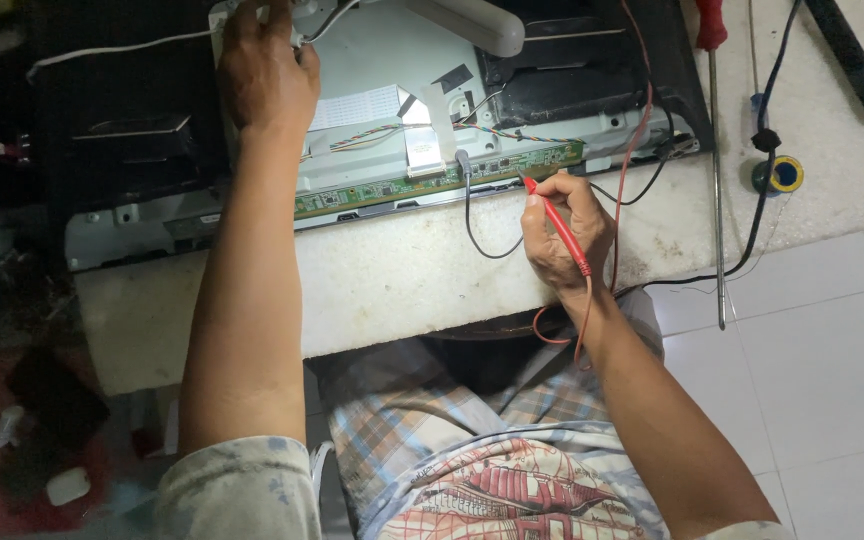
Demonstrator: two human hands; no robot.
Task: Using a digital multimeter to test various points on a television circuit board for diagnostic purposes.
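A: Right hand point(564, 232) is closed around a red probe point(556, 225), pinched like a pen, tip angled up and left onto the right end of the long green circuit strip point(442, 178)

B: And the strip sits where?

A: Along the lower edge of the opened screen's grey metal back point(372, 60), which lies flat on the pale stone slab point(402, 280). A red lead point(584, 315) trails out from under the wrist and loops down toward the lap

B: There's a black one too?

A: Yes, a black wire point(474, 232) drops from the strip near its middle, curls over the slab and runs off toward the right hand. I can't see where it ends

B: Left hand?

A: Left hand point(267, 75) is stretched well away from the right, up at the top left corner of the metal back, fingers curled over the edge beside a white cable point(117, 47). Whether it grips anything there, I cannot tell; the fingertips are out of sight

B: What else is around?

A: A flat white ribbon point(422, 150) runs up from the strip. Off to the right, a long screwdriver point(716, 160) with a red handle lies on the slab, its tip over the floor tiles, and a roll of tape point(782, 174), yellow and blue, sits just beyond it
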